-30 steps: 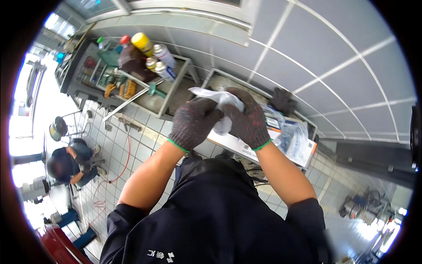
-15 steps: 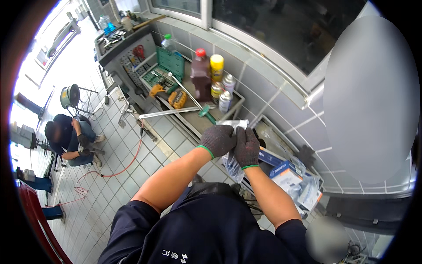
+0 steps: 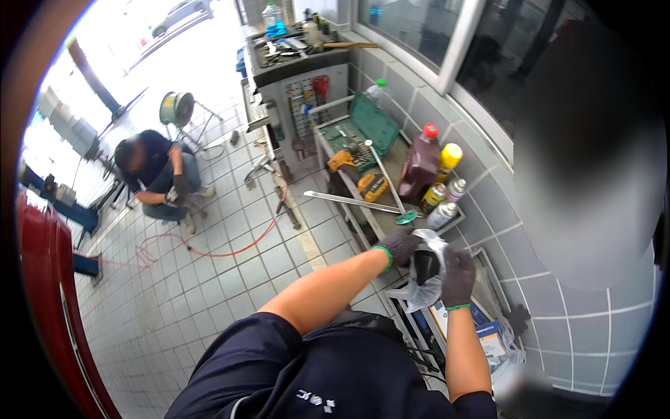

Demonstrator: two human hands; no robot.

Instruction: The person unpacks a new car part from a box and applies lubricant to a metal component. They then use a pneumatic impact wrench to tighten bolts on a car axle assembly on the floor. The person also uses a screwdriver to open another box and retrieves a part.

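My left hand (image 3: 399,248), in a dark grey glove with a green cuff, pinches the left rim of a clear plastic bag (image 3: 422,297). On the bag's other side, my right hand (image 3: 458,279), gloved the same way, grips the edge. The bag's mouth is spread between them. A black object (image 3: 425,265) shows within the opening; its kind I cannot make out. Just beyond my left hand lies a long-handled tool with a green end (image 3: 406,218), on a cart's edge. A white spray can (image 3: 441,215) stands close by.
The cart holds a green socket case (image 3: 373,119), a yellow power tool (image 3: 372,186), a brown jug (image 3: 421,164) and several cans. Boxes (image 3: 492,342) lie below my right hand. A co-worker (image 3: 157,174) crouches at left near a red hose (image 3: 230,253) on the tiles.
My hands have moved apart, and the bag between them is now spread open, with the black object showing. The whole view has turned toward the left.
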